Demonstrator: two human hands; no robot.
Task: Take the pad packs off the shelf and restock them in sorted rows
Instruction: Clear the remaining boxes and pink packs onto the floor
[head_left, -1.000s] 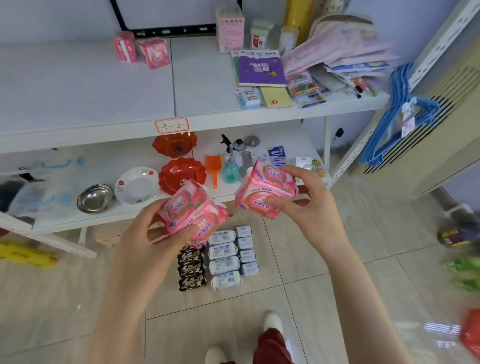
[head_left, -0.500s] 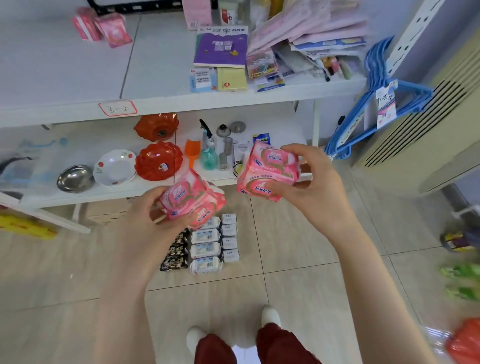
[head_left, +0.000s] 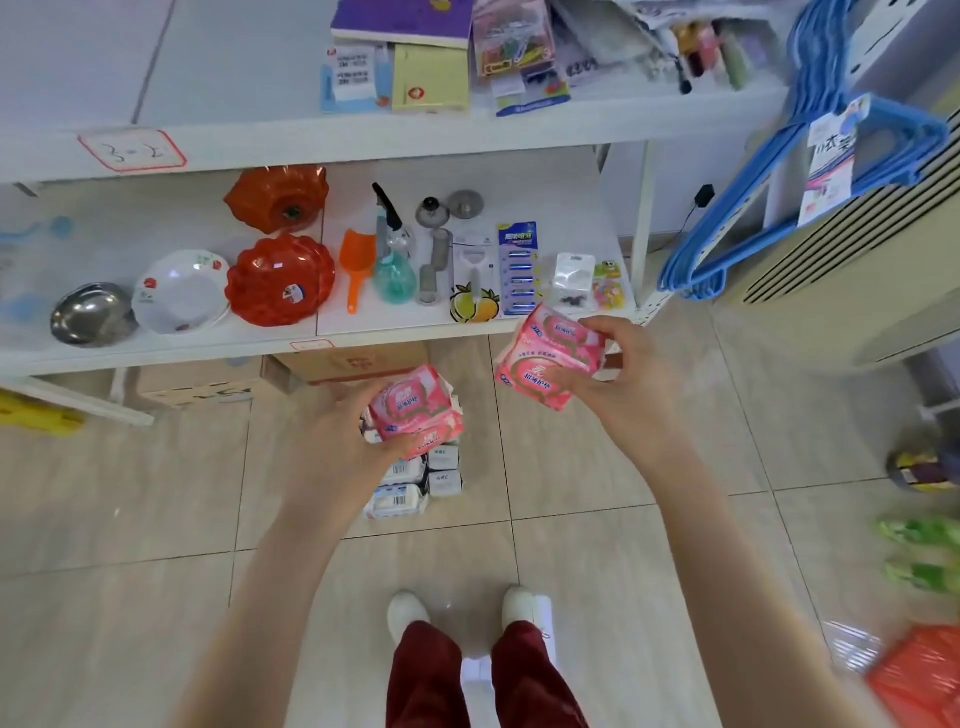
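Observation:
My left hand (head_left: 340, 434) grips two pink pad packs (head_left: 415, 408) stacked together, held low over the floor. My right hand (head_left: 615, 374) grips another two pink pad packs (head_left: 545, 353) a little higher, just in front of the lower shelf (head_left: 415, 325) edge. Below the left hand, rows of white and blue packs (head_left: 410, 486) lie on the floor tiles, partly hidden by the hand. The upper shelf (head_left: 234, 78) is bare on its left part in this view.
The lower shelf holds red bowls (head_left: 280, 278), a white plate (head_left: 179, 291), a steel bowl (head_left: 91, 314), a spray bottle (head_left: 392, 260) and small goods. Books and stationery (head_left: 431, 57) lie on the upper shelf. Blue hangers (head_left: 769, 208) hang at right. Cardboard boxes (head_left: 348, 361) sit under the shelf.
The view has tilted down and both hands have lowered with their pad packs toward the floor; the two pink packs at the back of the upper shelf have left the frame.

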